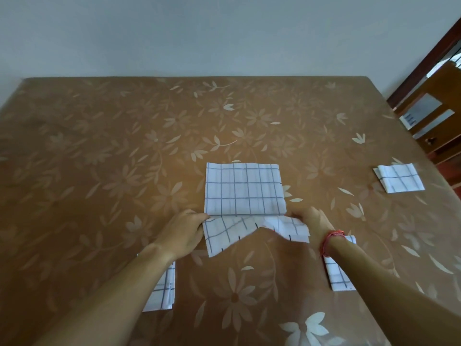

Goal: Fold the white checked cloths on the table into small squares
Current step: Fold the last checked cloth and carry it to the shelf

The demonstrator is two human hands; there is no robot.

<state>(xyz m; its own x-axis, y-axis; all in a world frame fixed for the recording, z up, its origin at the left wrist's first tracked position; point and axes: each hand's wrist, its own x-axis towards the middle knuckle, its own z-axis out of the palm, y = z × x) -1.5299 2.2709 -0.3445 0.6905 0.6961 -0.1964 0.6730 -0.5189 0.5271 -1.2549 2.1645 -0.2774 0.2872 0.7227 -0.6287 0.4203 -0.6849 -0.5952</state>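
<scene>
Mid-fold on 1 cloth (245,188), lying flat on the brown flowered table (99,146) just beyond both hands. Near flap (249,232) of that same cloth lifted off the table, sagging in the middle between the 2 grips, its underside turned toward the camera.

Left hand (183,234) closed in a pinch on the flap's left corner, fingertips meeting right at the crease line. Right hand (311,224) pinched the same way on the right corner, a red thread band (330,242) at the wrist. Neither hand spread open; both gripping fabric only, nothing else held.

Progress, judging by the layout:
- 1 folded square (399,178) resting far out past the right hand, toward the table's right edge. Looks finished.
- 1 folded piece (338,273) partly hidden under the right forearm, close behind that wrist.
- 1 folded piece (161,293) partly hidden under the left forearm, well behind that hand.
- Both hidden pieces narrow and compact; hard to say whether fully done or 1 fold short.

So probably 3 of 4 visible cloths already reduced, with the 4th roughly halfway: flap to be carried forward away from the hands, edges matched, then likely another fold across to reach a small square.
</scene>
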